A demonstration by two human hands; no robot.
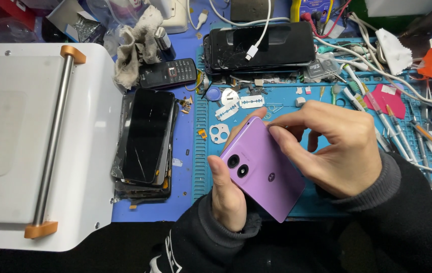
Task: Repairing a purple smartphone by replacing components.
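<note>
A purple smartphone lies back-up, tilted, with two round camera lenses facing me. My left hand grips it from below, thumb along its left edge next to the lenses. My right hand rests on its upper right side, fingertips pressing the top edge and the back cover. A loose white camera-frame piece and razor blades lie on the blue work mat just above the phone.
A stack of cracked black phone screens lies left of the mat, with a white machine with a steel roller bar beyond. A black keypad phone, a pile of black phones with a white cable, and tweezers and tools sit around.
</note>
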